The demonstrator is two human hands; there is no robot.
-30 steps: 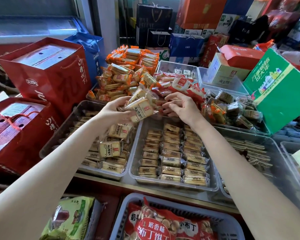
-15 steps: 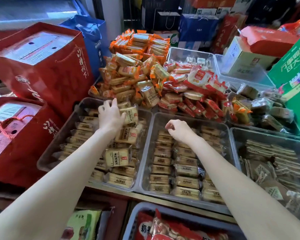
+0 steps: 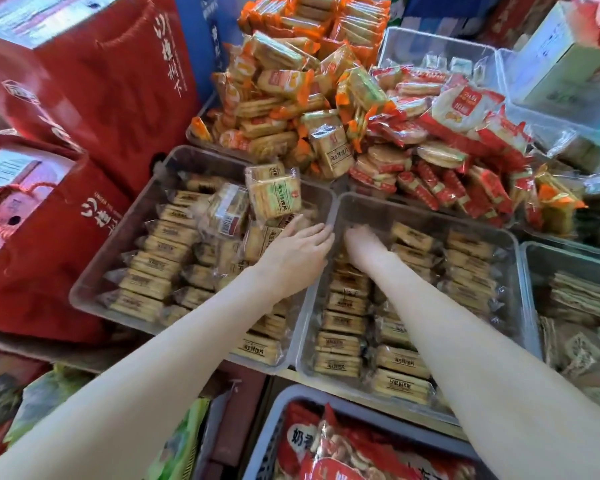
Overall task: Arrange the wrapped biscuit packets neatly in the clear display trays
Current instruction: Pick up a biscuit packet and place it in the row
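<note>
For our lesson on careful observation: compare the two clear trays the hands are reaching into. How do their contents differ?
The left tray holds packets partly jumbled, several tilted or standing on end; the right tray holds packets lying flat in tidy columns. The left hand is in the left tray, the right hand in the right. Both are clear plastic and hold pale yellow wrapped biscuits.

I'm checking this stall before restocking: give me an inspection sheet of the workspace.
Surface: counter hidden under trays; left tray, middle tray.
Job's things: biscuit packets in neat rows in the middle tray; left tray's packets jumbled, one packet propped on top.
Clutter: heaped orange packets and red packets behind.
Grippers: left hand flat on packets in left tray; right hand reaching into middle tray, fingers hidden.
Cables: nothing seen.
Surroundings: red gift boxes at left.
</note>
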